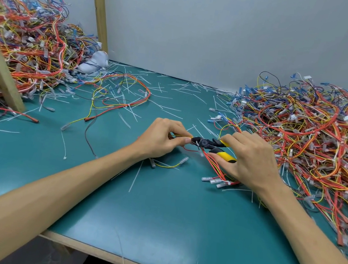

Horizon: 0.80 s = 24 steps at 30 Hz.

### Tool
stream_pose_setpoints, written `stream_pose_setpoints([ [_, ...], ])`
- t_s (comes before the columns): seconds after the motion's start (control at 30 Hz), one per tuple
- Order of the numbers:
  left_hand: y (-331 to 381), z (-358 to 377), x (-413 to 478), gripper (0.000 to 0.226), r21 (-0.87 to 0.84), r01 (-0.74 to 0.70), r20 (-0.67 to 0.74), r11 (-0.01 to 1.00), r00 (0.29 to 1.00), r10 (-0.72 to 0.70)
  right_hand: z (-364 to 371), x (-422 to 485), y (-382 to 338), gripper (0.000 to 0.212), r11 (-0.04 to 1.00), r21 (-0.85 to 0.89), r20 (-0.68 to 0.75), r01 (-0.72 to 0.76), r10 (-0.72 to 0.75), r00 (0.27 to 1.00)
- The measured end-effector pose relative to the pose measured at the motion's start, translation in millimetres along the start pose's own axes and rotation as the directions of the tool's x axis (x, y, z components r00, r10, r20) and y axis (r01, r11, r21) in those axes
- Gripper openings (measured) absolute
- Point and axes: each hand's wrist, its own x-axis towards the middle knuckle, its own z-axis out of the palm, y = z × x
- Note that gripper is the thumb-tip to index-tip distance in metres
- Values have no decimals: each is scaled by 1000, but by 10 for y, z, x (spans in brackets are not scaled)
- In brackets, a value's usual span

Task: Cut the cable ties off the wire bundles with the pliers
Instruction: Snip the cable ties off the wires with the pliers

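Just left of the pliers (pixel 208 144): left hand (pixel 163 139), thumb and fingertips pinching a wire bundle (pixel 217 168) right at the tool's head. Pliers have a black head and yellow-black handles, with the head pointing left, low over the green table (pixel 156 219). Right hand (pixel 247 158) is curled round the handles, which stand slightly apart.

Bundle: red, orange and yellow wires. They run from the pinch under the pliers toward the near right and end in clear-sleeved terminals lying on the table.

A small white tie (pixel 197 144) shows at the pliers' head. Whether the blades touch it: cannot tell.

Far left of the pliers: large wire pile (pixel 29 44), partly behind a wooden post (pixel 1 67).
Right of the pliers: second pile (pixel 312 140), reaching up to the right hand.
Beyond the pliers: cut ties (pixel 174 91) strewn white over the table, and a loose harness (pixel 129 94).
Beyond and left of the pliers: a white object (pixel 94 62), kind not clear.
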Motion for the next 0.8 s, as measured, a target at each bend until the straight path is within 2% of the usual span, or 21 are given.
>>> stream_pose_setpoints([
  [0.27,0,-4,-3,10,-2,-3,4,1000,1000,3,0,14,11,50,999,-39,-8,17,-17,1000],
  [0.6,-5,9,-7,10,-17,-10,15,1000,1000,11,-18,-24,-63,44,996,80,7,-35,34,999],
  [0.8,-7,2,3,11,-13,-5,7,1000,1000,5,18,-20,-54,47,995,76,-13,-67,69,998],
])
